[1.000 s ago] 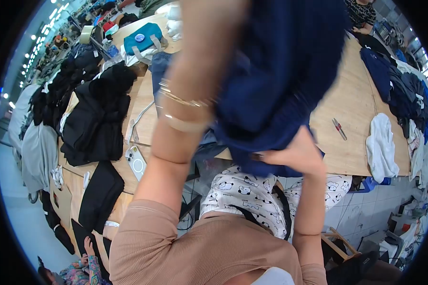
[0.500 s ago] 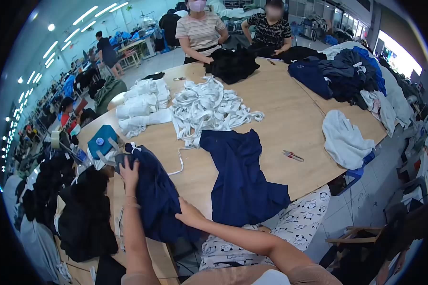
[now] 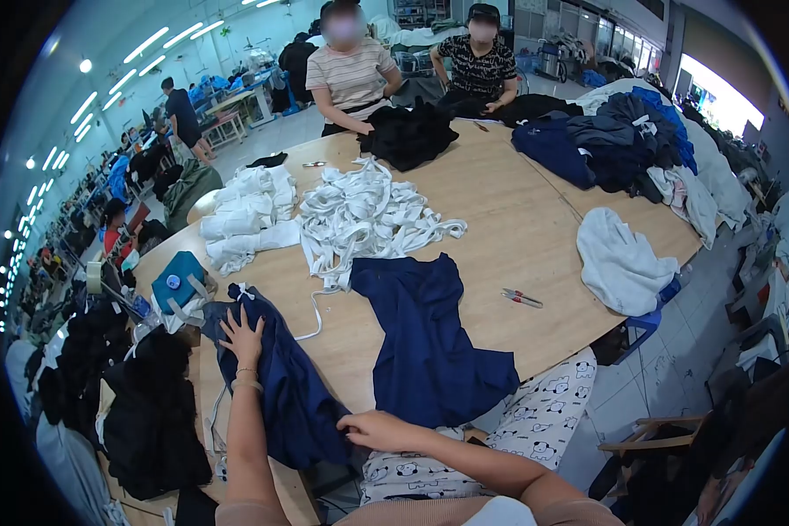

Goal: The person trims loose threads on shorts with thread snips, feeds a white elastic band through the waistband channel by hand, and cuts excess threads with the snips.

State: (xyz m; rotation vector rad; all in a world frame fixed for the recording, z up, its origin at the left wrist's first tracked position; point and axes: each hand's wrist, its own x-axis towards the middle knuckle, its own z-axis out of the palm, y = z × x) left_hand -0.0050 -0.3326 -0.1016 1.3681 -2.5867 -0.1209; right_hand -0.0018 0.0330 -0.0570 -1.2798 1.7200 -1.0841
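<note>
A navy blue garment [image 3: 289, 386] lies lengthwise at the table's left front edge, a white tie at its far end. My left hand [image 3: 244, 340] rests flat on its upper part, fingers spread. Down at the garment's lower right edge, my right hand [image 3: 381, 431] is closed, its thumb and fingertips pinching the cloth. A second navy garment [image 3: 422, 342] is spread on the table to the right of the first, touched by neither hand. Between the two, a thin white cord [image 3: 316, 320] trails from a heap of white fabric strips [image 3: 368, 219].
White folded bundles [image 3: 250, 215], a teal item [image 3: 177, 280] and black garments [image 3: 153, 412] are on the left. A small red-handled tool [image 3: 522, 298] and white cloth [image 3: 622, 263] lie right. Two people stand across the table [image 3: 500, 228], by black cloth [image 3: 412, 136].
My right hand has slid down the garment to its lower edge and now pinches it. My left hand has flattened, fingers spreading. The whole view has shifted slightly.
</note>
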